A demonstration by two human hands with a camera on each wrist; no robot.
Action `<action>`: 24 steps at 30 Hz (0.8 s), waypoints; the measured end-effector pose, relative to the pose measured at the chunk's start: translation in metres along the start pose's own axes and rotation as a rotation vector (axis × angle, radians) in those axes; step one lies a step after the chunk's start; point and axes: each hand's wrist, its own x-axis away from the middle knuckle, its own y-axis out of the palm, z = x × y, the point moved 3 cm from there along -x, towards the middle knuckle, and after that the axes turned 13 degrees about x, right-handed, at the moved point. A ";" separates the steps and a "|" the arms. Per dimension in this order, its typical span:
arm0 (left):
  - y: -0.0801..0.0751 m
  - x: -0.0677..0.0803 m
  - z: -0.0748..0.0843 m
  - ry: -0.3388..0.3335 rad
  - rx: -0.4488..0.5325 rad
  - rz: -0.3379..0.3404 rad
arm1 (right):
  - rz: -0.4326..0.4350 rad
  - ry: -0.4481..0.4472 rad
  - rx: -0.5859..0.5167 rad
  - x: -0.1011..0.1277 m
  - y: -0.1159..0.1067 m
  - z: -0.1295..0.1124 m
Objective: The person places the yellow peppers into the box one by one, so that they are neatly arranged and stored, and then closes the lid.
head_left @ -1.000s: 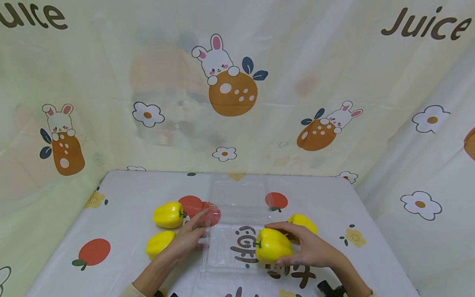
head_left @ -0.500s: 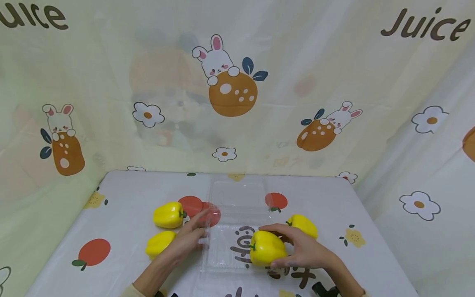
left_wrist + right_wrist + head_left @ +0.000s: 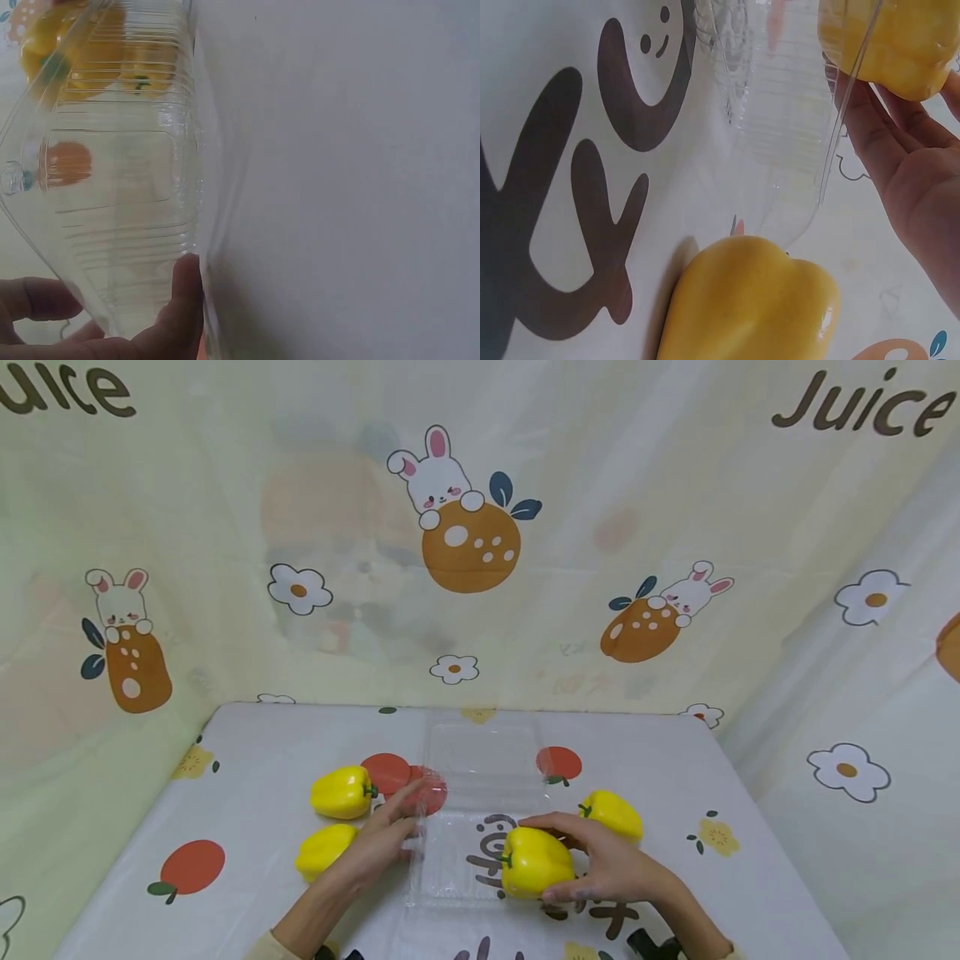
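The fingers (image 3: 558, 827) of the right hand (image 3: 611, 864) are curled around a yellow bell pepper (image 3: 534, 862), thumb below and the other fingers over the top. They hold it at the right edge of the clear plastic clamshell box (image 3: 457, 860). The fingers of the left hand (image 3: 378, 847) lie nearly straight and press on the left rim of the box; they pinch nothing.

The box is open in the middle of the table (image 3: 660, 760), and its lid (image 3: 483, 752) lies flat behind it. Two more peppers (image 3: 341, 793) (image 3: 322, 850) are just left of the box, behind and beside the left hand. A fourth pepper (image 3: 613, 814) is just right of the box, behind the right hand.

To do this step well, I think the left hand should press the light rim flat, so that the box does not slide. The right hand should lower the pepper gently inside the rim.

The left wrist view shows the thumb (image 3: 184, 300) touching the ribbed wall (image 3: 127, 225) of the box, which the head view cannot show. The right wrist view shows the thin rim (image 3: 847, 105) crossing in front of the held pepper (image 3: 900, 45), and another pepper (image 3: 746, 300) close below.
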 end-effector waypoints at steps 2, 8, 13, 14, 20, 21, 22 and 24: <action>0.000 0.000 0.000 0.003 -0.001 -0.004 | -0.002 -0.002 0.006 -0.001 0.001 0.000; 0.000 0.000 0.001 0.003 0.011 -0.008 | -0.011 0.014 0.039 -0.003 0.001 -0.001; 0.000 0.001 0.001 0.015 0.012 -0.001 | -0.020 0.027 0.051 -0.004 0.001 -0.003; 0.000 0.001 0.001 0.018 0.012 0.002 | -0.022 0.029 0.053 -0.004 0.001 -0.003; 0.001 0.001 0.001 0.027 0.011 0.010 | -0.023 0.021 0.084 -0.005 0.003 -0.003; 0.001 0.001 0.001 0.026 0.011 0.009 | -0.023 0.019 0.090 -0.005 0.003 -0.003; 0.001 0.001 0.001 0.026 0.010 0.009 | -0.024 0.019 0.095 -0.005 0.003 -0.004; 0.001 0.000 0.000 0.025 0.007 0.010 | -0.027 0.022 0.099 -0.006 0.004 -0.004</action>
